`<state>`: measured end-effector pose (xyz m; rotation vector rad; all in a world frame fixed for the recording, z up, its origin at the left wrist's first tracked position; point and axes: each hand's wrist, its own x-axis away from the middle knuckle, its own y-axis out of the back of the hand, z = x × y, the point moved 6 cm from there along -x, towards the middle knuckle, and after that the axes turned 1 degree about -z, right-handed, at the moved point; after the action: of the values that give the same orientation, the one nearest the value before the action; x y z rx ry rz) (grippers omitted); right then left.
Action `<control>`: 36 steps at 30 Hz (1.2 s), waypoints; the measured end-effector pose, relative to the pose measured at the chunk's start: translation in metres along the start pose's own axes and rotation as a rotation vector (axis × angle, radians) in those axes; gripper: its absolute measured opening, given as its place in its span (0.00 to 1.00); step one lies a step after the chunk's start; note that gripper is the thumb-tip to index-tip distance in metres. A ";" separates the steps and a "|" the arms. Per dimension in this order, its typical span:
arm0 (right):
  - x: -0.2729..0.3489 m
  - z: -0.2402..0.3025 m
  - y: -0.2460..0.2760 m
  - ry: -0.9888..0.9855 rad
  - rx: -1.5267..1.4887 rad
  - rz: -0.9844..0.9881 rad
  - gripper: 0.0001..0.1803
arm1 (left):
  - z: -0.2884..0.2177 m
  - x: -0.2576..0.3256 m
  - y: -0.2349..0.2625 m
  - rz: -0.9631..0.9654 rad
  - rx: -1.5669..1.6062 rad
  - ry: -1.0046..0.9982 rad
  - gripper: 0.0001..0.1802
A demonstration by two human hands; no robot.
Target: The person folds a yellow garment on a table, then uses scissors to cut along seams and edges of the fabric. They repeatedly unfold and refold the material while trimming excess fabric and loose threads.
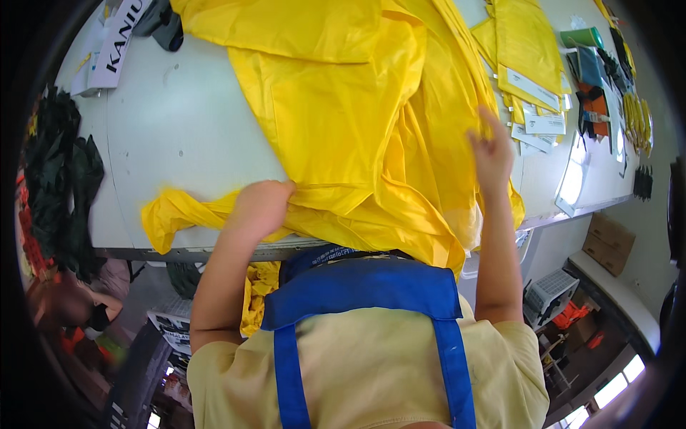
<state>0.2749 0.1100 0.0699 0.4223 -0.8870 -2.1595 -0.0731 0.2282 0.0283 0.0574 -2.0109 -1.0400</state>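
A large yellow garment (321, 121) of smooth, slightly shiny fabric like rainwear lies spread and creased over the white table (164, 129). Its near part bunches along the table's front edge, and a sleeve-like strip (168, 214) sticks out to the left. My left hand (263, 207) is closed on a fold of the fabric near this edge, fingertips pressed against the cloth. My right hand (493, 150) is raised over the garment's right side, slightly blurred, its fingers apart and nothing visible between them.
Folded yellow pieces with white labels (532, 93) are stacked at the far right, near a green roll (582, 37). Dark green fabric (61, 171) hangs over the table's left end. A white box (114, 50) stands far left. Below left, another person (100, 297) is partly visible.
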 end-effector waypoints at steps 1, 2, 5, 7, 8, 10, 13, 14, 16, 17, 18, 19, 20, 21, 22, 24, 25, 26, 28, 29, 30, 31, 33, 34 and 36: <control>-0.026 -0.034 0.013 0.004 0.074 -0.131 0.24 | -0.006 -0.004 0.021 -0.147 0.087 -0.047 0.17; -0.046 -0.075 0.022 0.040 0.429 -0.241 0.25 | -0.015 -0.007 0.049 -0.296 0.176 -0.095 0.19; -0.068 -0.169 0.015 -0.274 0.280 -0.049 0.26 | -0.079 -0.021 0.122 -0.705 0.349 -0.425 0.27; -0.070 -0.137 0.015 -0.391 0.256 0.132 0.26 | -0.131 -0.045 0.127 -0.720 0.073 -0.716 0.27; -0.067 -0.125 0.017 -0.454 0.245 0.217 0.27 | -0.126 -0.076 0.104 -0.636 -0.090 -0.584 0.26; -0.063 -0.128 0.029 -0.361 0.276 0.070 0.23 | -0.108 -0.132 0.085 -0.196 -0.296 -0.229 0.25; -0.056 -0.139 0.031 -0.292 0.303 -0.012 0.19 | -0.101 -0.150 0.115 -0.021 -0.304 -0.031 0.24; -0.052 -0.141 0.029 -0.279 0.314 -0.006 0.17 | -0.104 -0.152 0.123 -0.099 -0.276 -0.048 0.23; -0.053 -0.151 0.019 -0.395 0.284 0.244 0.18 | -0.130 -0.163 0.137 -0.280 -0.024 -0.247 0.23; -0.051 -0.156 0.015 -0.450 0.265 0.368 0.19 | -0.145 -0.172 0.145 -0.366 0.103 -0.348 0.23; -0.053 -0.152 0.020 -0.393 0.316 0.268 0.19 | -0.158 -0.184 0.147 -0.367 0.213 -0.389 0.25; -0.052 -0.145 0.024 -0.336 0.367 0.167 0.19 | -0.170 -0.197 0.148 -0.366 0.323 -0.429 0.27; -0.050 -0.140 0.029 -0.287 0.420 0.061 0.19 | -0.180 -0.216 0.147 -0.337 0.404 -0.406 0.28; -0.044 -0.138 0.030 -0.337 0.473 0.023 0.18 | -0.188 -0.231 0.147 -0.310 0.486 -0.377 0.30; -0.038 -0.135 0.028 -0.389 0.527 -0.015 0.18 | -0.192 -0.244 0.145 -0.282 0.568 -0.348 0.32; -0.034 -0.144 0.029 -0.471 0.482 0.014 0.16 | -0.197 -0.260 0.140 -0.170 0.783 -0.256 0.34; -0.033 -0.143 0.034 -0.456 0.456 0.004 0.16 | -0.201 -0.268 0.137 -0.111 0.887 -0.207 0.35; -0.031 -0.135 0.041 -0.443 0.426 -0.002 0.16 | -0.204 -0.273 0.138 -0.147 0.959 -0.205 0.36; -0.029 -0.093 0.057 -0.296 0.379 -0.051 0.15 | -0.202 -0.274 0.147 -0.249 1.110 -0.186 0.38; -0.017 -0.062 0.067 -0.184 0.366 -0.095 0.13 | -0.201 -0.274 0.149 -0.292 1.185 -0.173 0.39; 0.001 -0.030 0.065 -0.042 0.323 -0.016 0.13 | -0.200 -0.269 0.158 -0.341 1.331 -0.111 0.35; 0.020 0.003 0.060 0.106 0.280 0.062 0.12 | -0.199 -0.273 0.167 -0.294 1.458 -0.186 0.34; 0.058 0.064 0.039 0.415 0.371 0.286 0.13 | -0.183 -0.280 0.194 -0.195 1.708 -0.342 0.31; 0.070 0.076 0.025 0.466 0.301 0.371 0.15 | -0.168 -0.275 0.201 -0.286 1.584 -0.305 0.27; 0.092 0.081 0.005 0.500 0.171 0.525 0.17 | -0.134 -0.251 0.219 -0.410 1.527 -0.260 0.20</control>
<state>0.1732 0.0762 0.1288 0.6903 -0.7855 -1.4166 0.2509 0.3824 0.0518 1.1938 -2.6139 0.5300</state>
